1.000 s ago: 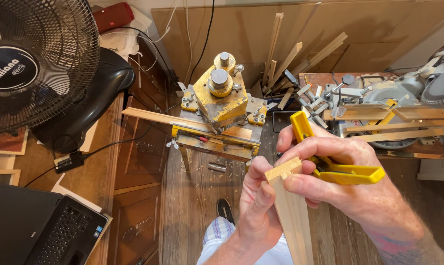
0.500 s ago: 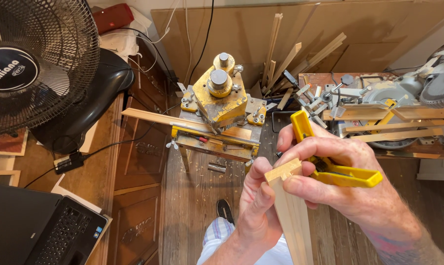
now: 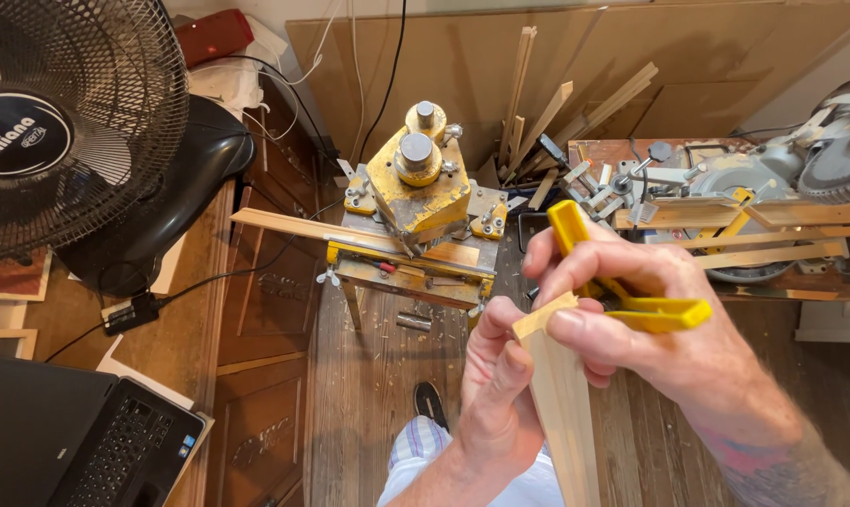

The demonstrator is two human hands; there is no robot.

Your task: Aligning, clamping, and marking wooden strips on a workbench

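The left hand (image 3: 495, 394) is closed around a pale wooden strip (image 3: 561, 413), which rises at a slight tilt in front of the person's lap — its angled top end sits just under the right fingers. The right hand (image 3: 650, 324) grips a yellow plastic clamp-like tool (image 3: 632, 296) and touches the strip's end. Beyond the hands stands a yellow machine (image 3: 420, 192) on a small stand. A black fan (image 3: 68, 122) and a laptop (image 3: 68, 441) occupy the desk (image 3: 153, 347) at left; a mitre saw (image 3: 810, 169) sits at right.
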